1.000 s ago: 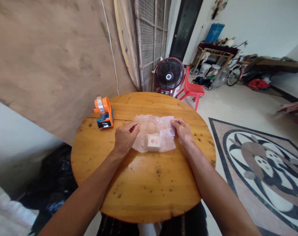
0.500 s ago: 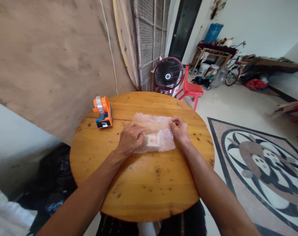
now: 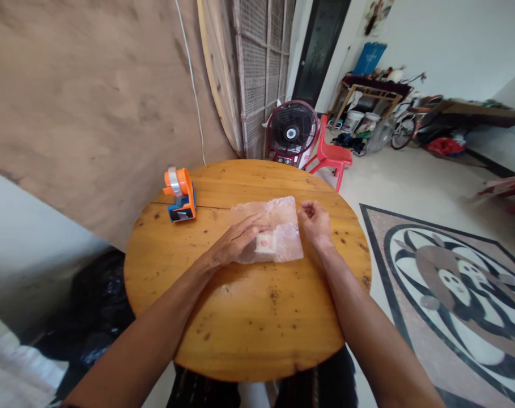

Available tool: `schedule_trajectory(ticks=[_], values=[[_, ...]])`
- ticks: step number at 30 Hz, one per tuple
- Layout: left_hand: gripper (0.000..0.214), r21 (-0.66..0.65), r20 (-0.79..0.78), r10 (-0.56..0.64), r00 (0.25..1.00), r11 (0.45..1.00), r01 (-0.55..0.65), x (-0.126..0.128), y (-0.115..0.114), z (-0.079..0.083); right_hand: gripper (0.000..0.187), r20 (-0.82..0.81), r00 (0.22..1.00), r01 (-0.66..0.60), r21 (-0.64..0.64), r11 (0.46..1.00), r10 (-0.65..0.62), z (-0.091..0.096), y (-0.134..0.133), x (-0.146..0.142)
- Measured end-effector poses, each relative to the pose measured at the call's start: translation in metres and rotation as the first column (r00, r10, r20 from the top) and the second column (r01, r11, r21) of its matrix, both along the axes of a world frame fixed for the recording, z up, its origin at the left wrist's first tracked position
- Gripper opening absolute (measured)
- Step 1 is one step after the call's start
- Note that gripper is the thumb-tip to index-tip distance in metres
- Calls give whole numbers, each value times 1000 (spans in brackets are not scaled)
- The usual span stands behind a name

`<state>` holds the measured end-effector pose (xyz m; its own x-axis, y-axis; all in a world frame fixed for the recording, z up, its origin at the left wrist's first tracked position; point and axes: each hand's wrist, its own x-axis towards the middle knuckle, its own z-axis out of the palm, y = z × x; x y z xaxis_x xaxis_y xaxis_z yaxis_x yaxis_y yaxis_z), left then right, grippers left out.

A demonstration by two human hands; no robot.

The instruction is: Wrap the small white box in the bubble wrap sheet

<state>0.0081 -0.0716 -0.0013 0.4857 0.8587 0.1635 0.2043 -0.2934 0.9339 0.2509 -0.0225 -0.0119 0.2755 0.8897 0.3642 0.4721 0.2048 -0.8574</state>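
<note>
A sheet of bubble wrap (image 3: 285, 229) lies on the round wooden table (image 3: 249, 317), with a small white box (image 3: 265, 243) with a pink mark on it. My left hand (image 3: 235, 243) lies flat with fingers stretched out, pressing the wrap's left part against the box. Closed in a loose pinch at the wrap's right edge is my right hand (image 3: 314, 224), and the far right corner of the sheet is lifted. I cannot make out whether it grips the wrap.
An orange and blue tape dispenser (image 3: 179, 195) stands at the table's far left. Behind the table are a leaning wooden board (image 3: 91, 102), a floor fan (image 3: 292, 133) and a red plastic chair (image 3: 331, 156). Cluttered shelves and a bicycle stand at the far wall.
My left hand slid right over the bubble wrap and flattened its fingers against the box. The wrap's left side folded inward. My right hand stayed at the right edge.
</note>
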Motion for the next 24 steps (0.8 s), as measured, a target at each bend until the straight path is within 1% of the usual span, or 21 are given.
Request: schedule_trajectory(ticks=[3,6,8,10,11,13,16,17,18,19,20,22,24], values=[[53,42,-77,5,997,999,-2,2,2,-4,18,84,996,24,98,995,-32,12,-13,-4],[53,104,-172,26,985,995,-8,3,3,-5,14,105,994,13,268,963,-43,27,-36,-13],[50,131,-215,5,977,991,24,3,2,-3,12,109,994,-40,349,936,2,37,-53,-18],[48,151,-250,-17,968,987,56,2,2,-2,13,122,984,-166,379,910,129,44,-68,-22],[48,159,-269,-23,963,985,68,3,2,-1,16,134,969,-246,379,892,210,47,-74,-24],[48,177,-290,-27,957,981,81,3,2,0,22,185,909,-417,340,843,375,52,-82,-28],[47,207,-274,-62,960,971,122,5,2,1,33,298,762,-641,220,735,575,56,-86,-35],[47,214,-265,-82,961,967,141,5,2,2,36,328,713,-690,174,702,620,56,-85,-38],[47,220,-259,-101,961,962,161,6,2,2,39,349,677,-720,132,681,648,55,-84,-40],[48,225,-257,-118,959,958,178,6,2,2,43,363,658,-729,92,678,659,54,-82,-42],[48,231,-258,-127,958,954,189,7,3,2,46,372,658,-719,51,693,655,52,-79,-43],[50,238,-265,-117,957,954,182,6,4,-1,51,371,703,-645,-24,764,606,47,-73,-42],[55,227,-261,-74,963,964,136,4,7,-3,52,353,771,-539,-81,839,530,42,-65,-38]])
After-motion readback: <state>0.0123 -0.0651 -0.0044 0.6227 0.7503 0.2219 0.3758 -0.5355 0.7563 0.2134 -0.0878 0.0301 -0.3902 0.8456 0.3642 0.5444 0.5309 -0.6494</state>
